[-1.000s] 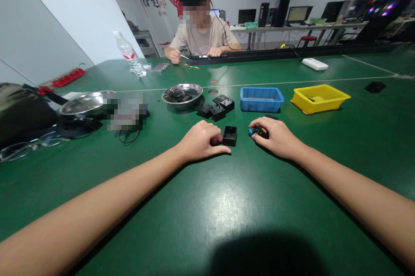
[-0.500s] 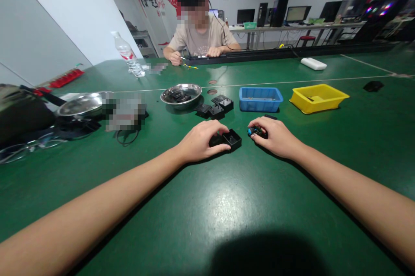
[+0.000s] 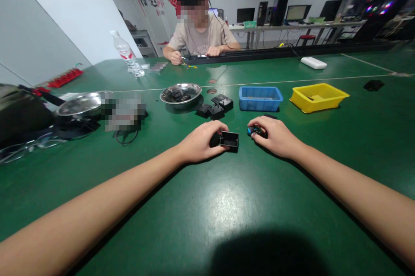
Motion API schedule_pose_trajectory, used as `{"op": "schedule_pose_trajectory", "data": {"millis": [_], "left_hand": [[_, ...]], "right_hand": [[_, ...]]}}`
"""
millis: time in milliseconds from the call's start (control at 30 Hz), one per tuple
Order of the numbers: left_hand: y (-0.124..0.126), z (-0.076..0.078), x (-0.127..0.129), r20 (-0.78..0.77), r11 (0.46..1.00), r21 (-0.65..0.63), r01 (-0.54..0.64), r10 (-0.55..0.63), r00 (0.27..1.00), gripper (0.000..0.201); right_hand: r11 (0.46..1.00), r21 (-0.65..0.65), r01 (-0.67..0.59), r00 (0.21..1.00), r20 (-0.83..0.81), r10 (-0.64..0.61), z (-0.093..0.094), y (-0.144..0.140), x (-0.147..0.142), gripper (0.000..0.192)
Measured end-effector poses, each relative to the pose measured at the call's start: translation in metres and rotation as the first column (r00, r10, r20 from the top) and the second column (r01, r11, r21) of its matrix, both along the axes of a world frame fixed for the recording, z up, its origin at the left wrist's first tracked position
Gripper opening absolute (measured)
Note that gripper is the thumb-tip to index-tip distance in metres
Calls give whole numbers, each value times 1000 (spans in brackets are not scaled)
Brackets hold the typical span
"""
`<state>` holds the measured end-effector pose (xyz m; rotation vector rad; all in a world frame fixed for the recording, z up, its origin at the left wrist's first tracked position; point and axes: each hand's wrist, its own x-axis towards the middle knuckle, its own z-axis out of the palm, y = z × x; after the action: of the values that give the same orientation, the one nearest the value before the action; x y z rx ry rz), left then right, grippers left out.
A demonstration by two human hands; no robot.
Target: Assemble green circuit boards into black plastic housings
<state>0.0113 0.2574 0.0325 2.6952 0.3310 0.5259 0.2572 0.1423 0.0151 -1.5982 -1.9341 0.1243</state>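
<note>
Thumb and fingers of my left hand (image 3: 202,141) pinch the left side of a small black plastic box (image 3: 229,145). Its open top faces up and its inside looks bare. To the right, apart from the box, my right hand (image 3: 276,135) is closed around a small electronic part with a blue end (image 3: 250,131). Dark and greenish bits of that part show between the fingers; the rest is hidden. Behind my left hand lie several black plastic boxes (image 3: 217,112). A dark piece (image 3: 270,116) peeks out just behind my right hand.
A blue bin (image 3: 261,106) and a yellow bin (image 3: 319,106) hold small bits. The steel bowl (image 3: 173,102) has black parts in it. A bottle (image 3: 128,55), another steel dish (image 3: 78,107) and glasses (image 3: 35,144) are leftward. A person (image 3: 204,36) works across the green table.
The black box in my left hand has turned, its near side now facing me more squarely, and shifted slightly left. My right hand has barely moved.
</note>
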Motion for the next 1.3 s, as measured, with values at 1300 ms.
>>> {"op": "schedule_pose_trajectory", "data": {"millis": [1300], "left_hand": [[-3,1,-3,193,996,70,-46,31,981,29]], "right_hand": [[1000,-26,15,998,-53,-16,0,0,0,34]]}}
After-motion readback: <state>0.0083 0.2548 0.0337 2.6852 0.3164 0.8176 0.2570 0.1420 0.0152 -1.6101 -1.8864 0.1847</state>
